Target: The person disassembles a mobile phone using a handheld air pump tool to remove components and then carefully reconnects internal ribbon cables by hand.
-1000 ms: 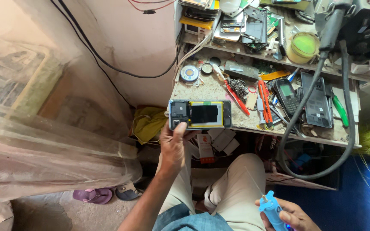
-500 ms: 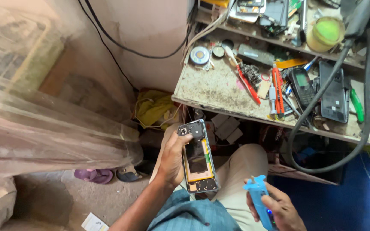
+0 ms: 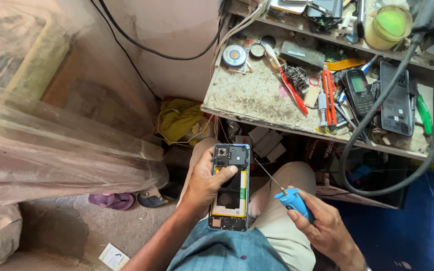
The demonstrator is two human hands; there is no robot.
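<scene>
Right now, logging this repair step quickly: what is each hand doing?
Left hand: closed, holding an opened smartphone.
Right hand: closed, holding a blue-handled screwdriver.

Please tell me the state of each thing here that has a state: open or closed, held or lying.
Phone: back cover off, insides showing, held upright in the left hand.
Blue-handled screwdriver: held in the right hand, tip toward the phone.
Button phone: lying face up on the workbench.
Black phone back: lying flat.
Red-handled tool: lying unused.

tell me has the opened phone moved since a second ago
Yes. The opened phone came off the workbench edge down over the lap, turned upright, in the left hand.
</scene>
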